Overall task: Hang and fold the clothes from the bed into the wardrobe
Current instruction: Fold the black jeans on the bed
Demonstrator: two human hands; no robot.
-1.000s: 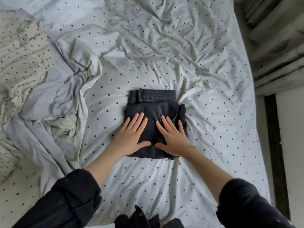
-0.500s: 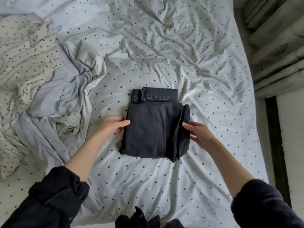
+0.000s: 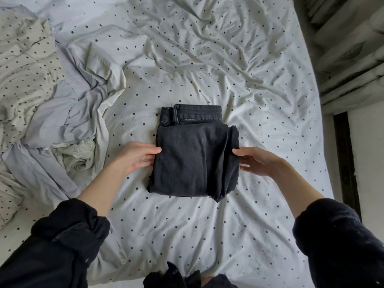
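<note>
A pair of dark grey jeans (image 3: 195, 159), folded into a compact rectangle with the waistband at the far end, lies in the middle of the bed (image 3: 207, 59). My left hand (image 3: 135, 159) is at the jeans' left edge, its thumb tip on the denim and its straight fingers against the edge. At the right edge is my right hand (image 3: 257, 161), with thumb and straight fingers touching the folded side. The jeans lie flat on the sheet.
A heap of unfolded clothes lies on the left: a cream dotted garment (image 3: 25, 65) and a pale lilac one (image 3: 62, 113). The white, black-dotted sheet is rumpled. Curtains (image 3: 342, 48) hang past the bed's right edge, above a dark gap (image 3: 345, 154).
Both hands lifted off the top of the jeans, where they pressed flat, and moved apart to the left and right edges. The jeans have stayed in place.
</note>
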